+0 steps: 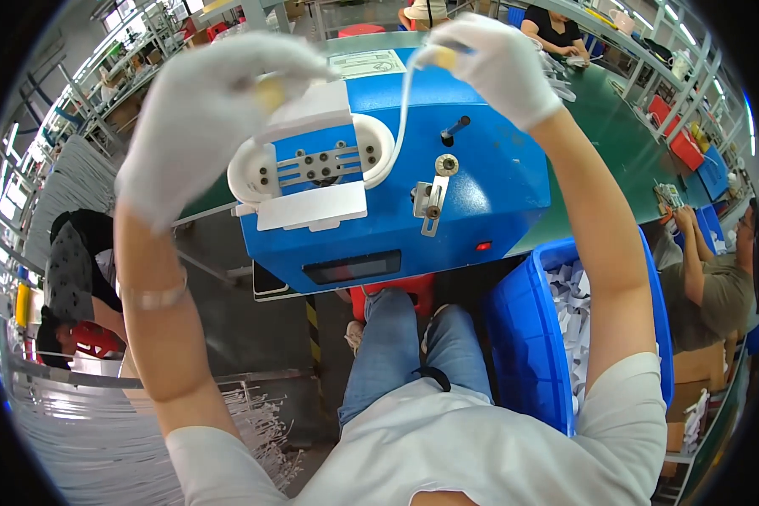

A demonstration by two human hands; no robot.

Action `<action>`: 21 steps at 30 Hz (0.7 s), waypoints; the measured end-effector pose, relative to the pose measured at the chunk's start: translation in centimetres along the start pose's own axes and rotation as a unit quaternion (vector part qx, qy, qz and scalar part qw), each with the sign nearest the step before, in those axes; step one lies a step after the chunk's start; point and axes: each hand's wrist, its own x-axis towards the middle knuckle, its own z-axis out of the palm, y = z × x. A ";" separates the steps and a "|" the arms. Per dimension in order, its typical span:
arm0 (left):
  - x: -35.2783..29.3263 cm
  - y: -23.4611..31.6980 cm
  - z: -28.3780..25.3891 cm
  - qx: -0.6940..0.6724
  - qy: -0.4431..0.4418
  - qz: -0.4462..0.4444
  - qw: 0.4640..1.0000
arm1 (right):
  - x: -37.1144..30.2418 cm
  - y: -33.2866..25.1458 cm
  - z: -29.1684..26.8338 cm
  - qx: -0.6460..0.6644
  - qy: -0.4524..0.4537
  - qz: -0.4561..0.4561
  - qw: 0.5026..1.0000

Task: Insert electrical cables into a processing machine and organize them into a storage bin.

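Note:
A blue winding machine (497, 198) stands on the bench in front of me. On its face, a white cable (381, 173) loops around a slotted metal winding head, with white flaps (312, 208) above and below it. From the loop the cable rises to my right hand (493, 72), which is white-gloved and closed on it near the machine's far edge. My left hand (207, 114), also gloved, is raised over the machine's left side, beside the upper flap. It is smeared by motion, so what its fingers hold, if anything, does not show.
A blue bin (514, 337) with white pieces stands at my right. Many white cables (143, 438) lie on a rack at lower left. The green bench (611, 143) runs on to the right, where a person (708, 278) works. Another person (557, 34) sits across the bench.

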 end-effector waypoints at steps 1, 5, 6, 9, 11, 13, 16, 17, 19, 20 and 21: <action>1.9 -1.4 0.5 -0.016 -0.032 0.047 0.998 | 2.2 2.8 2.2 -0.095 0.086 -0.188 0.974; 5.0 -6.2 1.1 0.025 -0.163 0.049 0.985 | 5.2 0.8 8.0 -0.148 -0.066 -0.090 0.983; 5.1 -6.1 0.9 0.029 -0.160 0.048 0.985 | 5.6 0.0 8.2 -0.060 -0.085 -0.013 0.994; 3.9 -6.0 -0.8 0.049 -0.195 -0.035 0.979 | 5.7 -1.6 8.0 0.054 -0.055 0.031 0.997; 2.2 -6.7 -2.8 0.023 -0.209 -0.051 0.976 | 5.1 -3.1 6.4 0.056 0.085 -0.015 0.995; -0.9 -6.5 -5.1 0.049 -0.213 -0.128 0.967 | 5.0 -6.7 4.8 0.076 0.071 -0.037 0.994; -4.4 -5.7 -6.0 0.066 -0.163 -0.196 0.965 | 4.7 -11.4 2.8 0.058 0.007 -0.087 0.994; -4.8 -5.7 -5.8 0.065 -0.161 -0.198 0.965 | 4.6 -12.3 2.4 0.005 -0.041 -0.090 0.995; -5.6 -5.7 -5.3 0.107 -0.145 -0.176 0.968 | 4.0 -12.7 3.4 -0.005 -0.040 -0.086 0.995; -6.0 -5.7 -5.2 0.108 -0.143 -0.178 0.968 | 3.8 -12.9 3.9 -0.017 -0.036 -0.080 0.996; -6.4 -5.7 -5.0 0.121 -0.136 -0.144 0.973 | 3.7 -13.0 4.1 -0.015 -0.035 -0.082 0.996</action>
